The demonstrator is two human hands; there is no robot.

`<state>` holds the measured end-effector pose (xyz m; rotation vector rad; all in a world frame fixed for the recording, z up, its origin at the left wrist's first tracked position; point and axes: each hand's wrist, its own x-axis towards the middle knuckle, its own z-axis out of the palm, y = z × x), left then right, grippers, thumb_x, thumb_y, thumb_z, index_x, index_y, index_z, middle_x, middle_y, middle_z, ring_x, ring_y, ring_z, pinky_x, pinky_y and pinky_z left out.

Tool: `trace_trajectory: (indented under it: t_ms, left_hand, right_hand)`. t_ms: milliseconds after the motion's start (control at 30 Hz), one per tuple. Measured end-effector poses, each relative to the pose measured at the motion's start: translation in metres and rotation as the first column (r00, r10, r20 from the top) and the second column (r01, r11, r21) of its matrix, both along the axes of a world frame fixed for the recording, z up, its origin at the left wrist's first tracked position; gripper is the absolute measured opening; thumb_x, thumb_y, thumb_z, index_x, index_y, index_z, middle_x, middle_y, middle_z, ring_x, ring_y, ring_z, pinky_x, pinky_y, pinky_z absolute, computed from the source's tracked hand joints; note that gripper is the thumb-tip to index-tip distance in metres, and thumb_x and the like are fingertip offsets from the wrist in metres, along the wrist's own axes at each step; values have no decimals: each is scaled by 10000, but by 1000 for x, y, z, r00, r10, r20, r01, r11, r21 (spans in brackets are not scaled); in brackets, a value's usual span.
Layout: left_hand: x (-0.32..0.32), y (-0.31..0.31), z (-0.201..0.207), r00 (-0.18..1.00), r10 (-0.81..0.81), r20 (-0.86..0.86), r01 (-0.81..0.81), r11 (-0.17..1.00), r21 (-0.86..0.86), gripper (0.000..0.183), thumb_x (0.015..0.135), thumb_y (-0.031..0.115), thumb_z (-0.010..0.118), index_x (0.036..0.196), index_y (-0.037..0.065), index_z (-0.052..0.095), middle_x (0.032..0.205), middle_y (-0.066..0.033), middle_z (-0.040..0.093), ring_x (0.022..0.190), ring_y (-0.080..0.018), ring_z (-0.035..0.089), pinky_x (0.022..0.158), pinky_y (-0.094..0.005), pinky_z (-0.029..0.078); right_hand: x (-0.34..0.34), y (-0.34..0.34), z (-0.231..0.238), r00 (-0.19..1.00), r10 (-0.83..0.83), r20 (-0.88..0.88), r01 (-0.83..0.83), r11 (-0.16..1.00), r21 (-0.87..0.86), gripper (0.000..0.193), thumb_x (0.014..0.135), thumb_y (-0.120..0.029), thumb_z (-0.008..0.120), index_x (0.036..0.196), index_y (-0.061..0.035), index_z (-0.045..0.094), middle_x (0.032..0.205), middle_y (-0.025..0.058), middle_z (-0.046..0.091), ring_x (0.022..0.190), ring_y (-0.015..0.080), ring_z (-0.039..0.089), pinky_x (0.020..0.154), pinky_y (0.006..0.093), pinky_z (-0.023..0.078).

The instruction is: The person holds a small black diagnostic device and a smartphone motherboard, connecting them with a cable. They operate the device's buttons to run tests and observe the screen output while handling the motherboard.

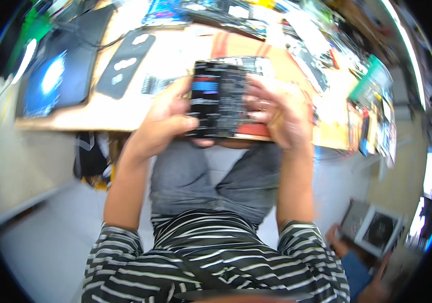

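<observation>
A flat, dark rectangular board-like thing (219,101) is held up over the table's near edge. Its face carries small pale marks, with a red and a blue patch on the left half; blur hides its exact kind. My left hand (168,118) grips its left edge, the thumb lying on the front and fingers behind. At the right edge, my right hand (279,106) has its fingers bent against the thing, a ring on one of them. Behind it lies an orange-red mat (231,45) with a pale-and-dark part on it.
Left on the table (74,120) are a dark laptop-like panel (77,65) and a long black plate (126,63). Circuit boards and cables crowd the far side. A green object (372,78) stands right. Another person's hand (338,240) is near a grey-white box (379,230) below right.
</observation>
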<state>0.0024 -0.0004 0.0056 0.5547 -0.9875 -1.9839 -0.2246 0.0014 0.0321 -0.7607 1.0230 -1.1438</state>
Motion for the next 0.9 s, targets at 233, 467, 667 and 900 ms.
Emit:
trace_trajectory:
  t_ms: [233,467,667,900]
  left_hand:
    - [-13,1,7,990,102,96,-91,989,-114,754,750,173,655,1357,-97,299,1203,-237,552,932,-282,673,582,-335,633]
    - [-10,3,3,989,130,72,-119,983,-141,694,771,141,629,1349,-81,315,1173,-236,569,885,-271,686,555,-320,632]
    - [-10,3,6,986,164,40,-159,982,-106,719,753,116,656,1369,-51,327,1185,-204,573,939,-269,669,670,-363,628]
    - [4,-1,3,980,182,-79,-186,981,-56,736,765,-1,591,1421,22,258,1201,-156,538,954,-251,659,635,-387,639]
  right_hand:
    - [-66,34,24,921,-121,-370,19,963,-269,367,925,-255,599,1151,34,619,1048,154,683,920,201,689,690,288,578]
    - [-261,76,11,-101,-650,-753,521,610,-597,599,781,-358,754,1148,92,608,1058,214,675,960,234,667,856,310,513]
    - [-334,80,-1,-188,-110,-976,428,885,-182,712,672,-560,769,983,64,621,851,168,622,762,229,569,695,369,449]
    - [-357,79,13,-141,-13,-990,584,807,-94,556,655,-566,729,583,-28,610,537,66,549,501,189,536,488,354,401]
